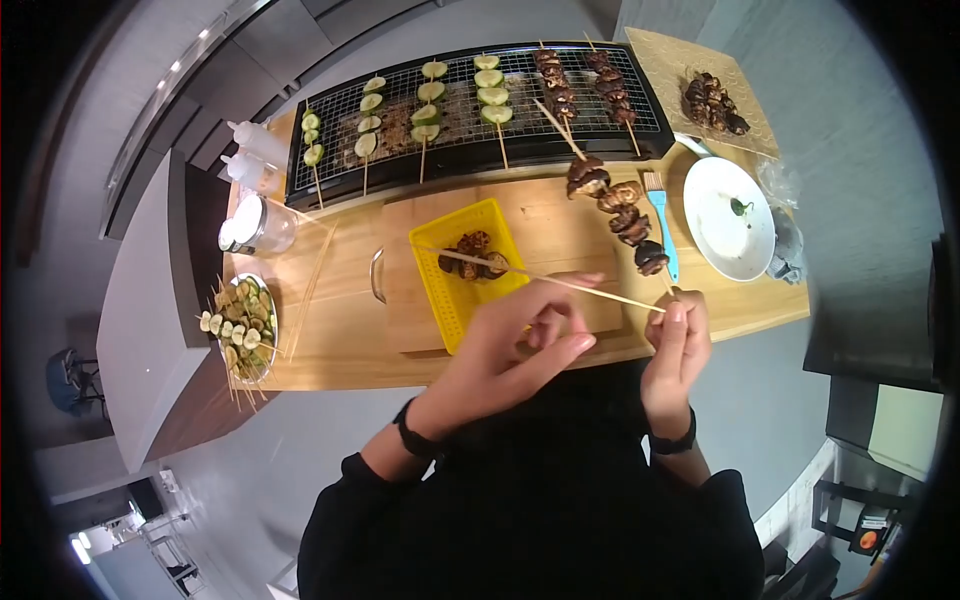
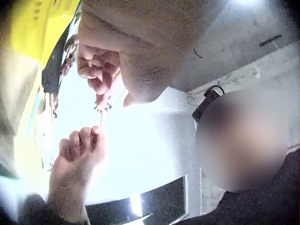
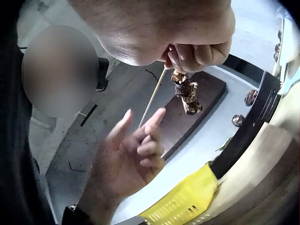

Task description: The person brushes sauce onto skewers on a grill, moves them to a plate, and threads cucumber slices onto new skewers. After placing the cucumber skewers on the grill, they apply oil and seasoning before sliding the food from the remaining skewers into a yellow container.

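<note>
My right hand (image 1: pixel 678 345) pinches the lower end of a skewer of browned mushroom pieces (image 1: pixel 630 226) and the end of a bare wooden stick (image 1: pixel 600 293). That stick slants left over the yellow basket (image 1: pixel 440 303), where more mushroom pieces (image 1: pixel 470 258) lie. Beside the stick, my left hand (image 1: pixel 500 350) has its thumb and index finger extended and apart, other fingers bent; whether it touches the stick I cannot tell. In the right wrist view, mushrooms (image 3: pixel 187 96) hang near my right hand (image 3: pixel 197 54), with my left hand (image 3: pixel 129 154) below.
Behind the basket, a black grill (image 1: pixel 400 180) carries zucchini and mushroom skewers. At right are a blue brush (image 1: pixel 660 215), a white pan (image 1: pixel 728 235) and a board (image 1: pixel 690 60) with mushrooms. At left stand bottles (image 1: pixel 255 172), a jar (image 1: pixel 270 225) and a plate of skewers (image 1: pixel 243 330).
</note>
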`<act>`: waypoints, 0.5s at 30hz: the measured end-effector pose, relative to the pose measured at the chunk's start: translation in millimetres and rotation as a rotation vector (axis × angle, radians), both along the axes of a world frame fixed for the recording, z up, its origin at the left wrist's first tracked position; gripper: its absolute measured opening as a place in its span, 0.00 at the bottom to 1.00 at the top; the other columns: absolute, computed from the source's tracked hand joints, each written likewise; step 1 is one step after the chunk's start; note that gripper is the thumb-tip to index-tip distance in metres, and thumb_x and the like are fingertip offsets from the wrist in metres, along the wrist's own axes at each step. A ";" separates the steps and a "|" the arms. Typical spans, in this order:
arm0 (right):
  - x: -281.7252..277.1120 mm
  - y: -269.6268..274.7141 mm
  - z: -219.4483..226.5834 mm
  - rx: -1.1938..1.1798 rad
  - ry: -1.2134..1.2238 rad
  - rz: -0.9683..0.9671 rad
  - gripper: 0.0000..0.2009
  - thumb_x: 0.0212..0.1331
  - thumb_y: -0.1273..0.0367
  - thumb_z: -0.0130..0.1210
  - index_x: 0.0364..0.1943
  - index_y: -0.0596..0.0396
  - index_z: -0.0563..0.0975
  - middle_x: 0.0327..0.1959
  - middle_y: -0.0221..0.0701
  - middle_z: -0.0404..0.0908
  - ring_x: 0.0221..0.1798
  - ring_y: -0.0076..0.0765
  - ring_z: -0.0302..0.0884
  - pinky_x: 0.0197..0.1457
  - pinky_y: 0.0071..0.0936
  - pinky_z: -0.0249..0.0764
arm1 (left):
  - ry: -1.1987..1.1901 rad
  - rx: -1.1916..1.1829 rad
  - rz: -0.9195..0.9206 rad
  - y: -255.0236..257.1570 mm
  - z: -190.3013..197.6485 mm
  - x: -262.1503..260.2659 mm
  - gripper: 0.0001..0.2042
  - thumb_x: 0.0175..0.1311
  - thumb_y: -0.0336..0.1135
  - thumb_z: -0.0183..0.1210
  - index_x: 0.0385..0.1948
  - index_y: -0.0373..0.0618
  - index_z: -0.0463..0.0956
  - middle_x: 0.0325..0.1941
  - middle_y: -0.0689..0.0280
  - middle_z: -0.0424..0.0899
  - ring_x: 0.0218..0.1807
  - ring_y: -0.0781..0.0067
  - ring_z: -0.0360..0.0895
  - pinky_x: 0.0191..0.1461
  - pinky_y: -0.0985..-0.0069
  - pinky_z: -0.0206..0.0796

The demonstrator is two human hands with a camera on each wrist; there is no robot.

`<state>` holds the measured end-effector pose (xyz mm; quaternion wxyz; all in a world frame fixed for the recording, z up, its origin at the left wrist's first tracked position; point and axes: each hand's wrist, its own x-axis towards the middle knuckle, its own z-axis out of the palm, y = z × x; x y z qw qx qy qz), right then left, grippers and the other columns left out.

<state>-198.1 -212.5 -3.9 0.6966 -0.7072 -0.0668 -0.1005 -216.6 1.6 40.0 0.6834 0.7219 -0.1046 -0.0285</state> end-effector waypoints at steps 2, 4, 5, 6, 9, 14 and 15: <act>-0.4 3.5 -2.8 -0.021 -0.007 0.036 0.10 0.81 0.69 0.43 0.39 0.58 0.72 0.29 0.23 0.69 0.30 0.14 0.59 0.33 0.19 0.57 | 0.099 -0.175 -0.049 -16.5 -1.4 4.0 0.13 0.75 0.31 0.59 0.55 0.37 0.80 0.40 0.68 0.83 0.34 0.84 0.72 0.40 0.81 0.67; -0.9 3.3 -3.3 -0.082 -0.053 0.020 0.10 0.81 0.70 0.43 0.40 0.58 0.72 0.29 0.23 0.69 0.30 0.15 0.60 0.34 0.19 0.59 | 0.142 -0.178 -0.140 -30.2 -5.4 10.0 0.13 0.77 0.30 0.54 0.58 0.37 0.76 0.39 0.66 0.81 0.35 0.84 0.69 0.41 0.83 0.64; -0.5 2.3 -3.4 -0.108 -0.072 0.004 0.10 0.81 0.70 0.43 0.40 0.59 0.72 0.28 0.23 0.69 0.30 0.15 0.60 0.34 0.19 0.59 | 0.121 -0.280 -0.110 -43.7 -17.5 11.3 0.14 0.82 0.35 0.47 0.55 0.36 0.77 0.37 0.67 0.80 0.33 0.84 0.68 0.40 0.84 0.63; 0.1 0.3 -3.4 -0.134 -0.090 -0.011 0.10 0.81 0.70 0.42 0.40 0.59 0.73 0.28 0.24 0.69 0.30 0.16 0.60 0.34 0.19 0.60 | 0.095 -0.296 -0.115 -50.8 -24.9 16.4 0.14 0.83 0.36 0.45 0.53 0.36 0.78 0.36 0.67 0.80 0.33 0.84 0.68 0.40 0.84 0.62; 3.8 -17.9 -1.1 -0.133 -0.044 -0.104 0.11 0.81 0.69 0.43 0.39 0.59 0.73 0.29 0.24 0.69 0.31 0.16 0.61 0.34 0.20 0.59 | 0.083 -0.329 -0.078 -70.4 -35.8 32.1 0.20 0.87 0.41 0.40 0.43 0.38 0.79 0.31 0.70 0.76 0.32 0.84 0.66 0.38 0.83 0.61; 6.6 -64.6 -2.2 -0.033 0.000 -0.333 0.13 0.82 0.65 0.43 0.39 0.55 0.73 0.28 0.21 0.66 0.30 0.15 0.58 0.33 0.17 0.56 | 0.484 -0.601 -0.249 -98.6 -53.4 50.0 0.20 0.86 0.47 0.43 0.34 0.45 0.74 0.24 0.75 0.66 0.27 0.85 0.61 0.33 0.82 0.54; 6.0 -75.6 -3.6 -0.039 -0.009 -0.355 0.13 0.82 0.64 0.43 0.38 0.55 0.73 0.28 0.21 0.65 0.30 0.15 0.57 0.33 0.17 0.55 | 0.592 -0.686 -0.275 -104.5 -59.7 52.0 0.19 0.85 0.47 0.44 0.34 0.45 0.74 0.24 0.75 0.66 0.26 0.84 0.60 0.32 0.82 0.53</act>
